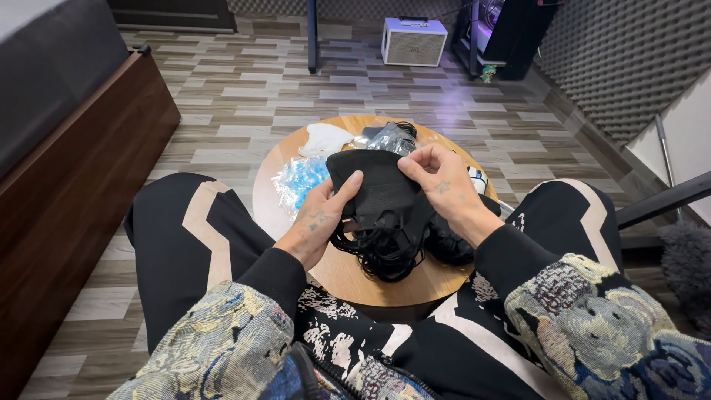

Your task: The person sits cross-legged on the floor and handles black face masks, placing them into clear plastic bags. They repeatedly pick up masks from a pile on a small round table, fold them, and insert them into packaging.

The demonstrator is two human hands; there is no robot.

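Observation:
I hold a black fabric face mask (379, 194) over a small round wooden table (275, 194). My left hand (320, 219) grips its left side with the thumb on top. My right hand (441, 179) pinches its upper right edge. Below the mask lies a pile of black masks with tangled ear loops (385, 253). A white mask (324, 138) and a clear bag of blue items (300, 178) lie on the table's far left. A clear plastic packet with dark contents (392, 136) sits just beyond the held mask.
My knees in black trousers flank the table. A dark wooden bed frame (81, 185) runs along the left. A white speaker box (413, 41) stands on the wood-pattern floor at the back. A grey foam wall (629, 59) and a chair arm (659, 201) are on the right.

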